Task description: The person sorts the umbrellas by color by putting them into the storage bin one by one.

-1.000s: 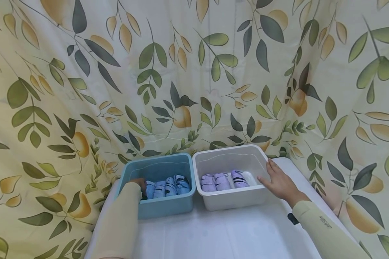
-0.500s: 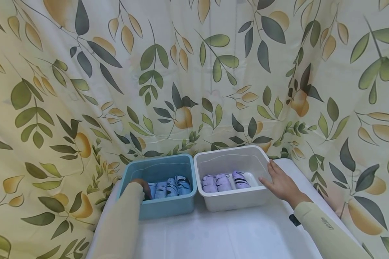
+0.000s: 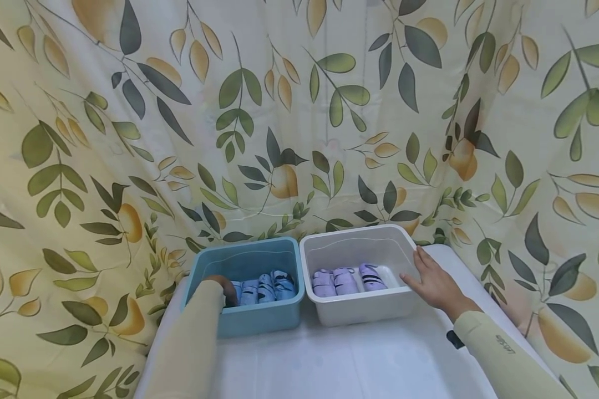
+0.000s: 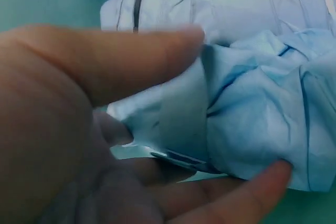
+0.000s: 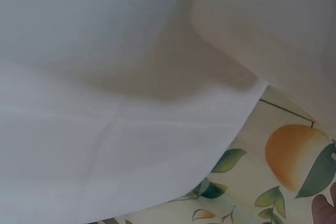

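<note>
My left hand [image 3: 224, 287] is down inside the blue bin [image 3: 259, 317], at its left end. In the left wrist view that hand [image 4: 79, 93] holds a light blue rolled cloth bundle [image 4: 257, 124], thumb above and fingers below. Right beside it lies another pale blue rolled bundle [image 4: 247, 3]. Several blue bundles [image 3: 265, 288] form a row in the bin. My right hand [image 3: 436, 282], its fingers straight, rests at the right rim of the white bin [image 3: 359, 310]. Three lilac rolled bundles [image 3: 345, 281] lie inside; a gap separates the right one from the other two.
Both bins stand side by side on a white-covered table [image 3: 349, 360], near its back edge. A leaf-and-fruit patterned curtain [image 3: 289, 127] surrounds the table behind and at the sides. In the right wrist view, the table cover [image 5: 105, 156] ends above the patterned cloth [image 5: 289, 156].
My left hand has shifted slightly to the right within the blue bin. My right hand stays at the white bin's rim; the bundles in the white bin look unchanged.
</note>
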### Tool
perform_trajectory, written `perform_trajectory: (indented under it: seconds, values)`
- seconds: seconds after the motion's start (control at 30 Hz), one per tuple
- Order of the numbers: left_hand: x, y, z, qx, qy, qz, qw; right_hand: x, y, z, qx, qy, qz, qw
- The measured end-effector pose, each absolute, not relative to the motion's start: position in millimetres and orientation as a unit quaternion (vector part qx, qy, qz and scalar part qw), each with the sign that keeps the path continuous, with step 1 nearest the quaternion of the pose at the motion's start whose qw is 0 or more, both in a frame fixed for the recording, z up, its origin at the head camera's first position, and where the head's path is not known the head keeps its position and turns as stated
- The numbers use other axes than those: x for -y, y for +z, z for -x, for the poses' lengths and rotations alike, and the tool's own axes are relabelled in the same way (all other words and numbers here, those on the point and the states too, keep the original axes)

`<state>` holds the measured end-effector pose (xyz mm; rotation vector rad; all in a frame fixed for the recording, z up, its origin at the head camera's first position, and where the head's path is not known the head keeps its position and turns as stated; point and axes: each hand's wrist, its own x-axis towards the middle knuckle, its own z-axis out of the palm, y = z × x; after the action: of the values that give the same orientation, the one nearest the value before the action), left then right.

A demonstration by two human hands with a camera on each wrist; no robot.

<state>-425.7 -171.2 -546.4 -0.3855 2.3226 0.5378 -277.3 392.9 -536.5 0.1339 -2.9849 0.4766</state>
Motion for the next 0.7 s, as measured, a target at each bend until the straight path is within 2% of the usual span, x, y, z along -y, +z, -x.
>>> perform_trajectory:
  seconds: [0.17,0.37,0.5,0.7]
  values:
    - [173.7,-517.8,406.6,-0.890,0.232,0.114,0.376,-391.3,-535.5,278.4,0.985,0.155,-0.049,0.057]
    - [179.4,-503.9,411.0,-0.903,0.198,0.030,0.379,-389.9,-534.3,276.2,0.986,0.153,-0.052,0.047]
    - [182.8,-488.6,404.7,-0.915,0.208,-0.029,0.345,-389.4,-530.0,276.9,0.987,0.150,-0.054,0.032]
    - [195.3,-475.7,385.8,-0.912,0.272,-0.064,0.301,-390.9,-520.3,277.3,0.987,0.151,-0.057,0.002]
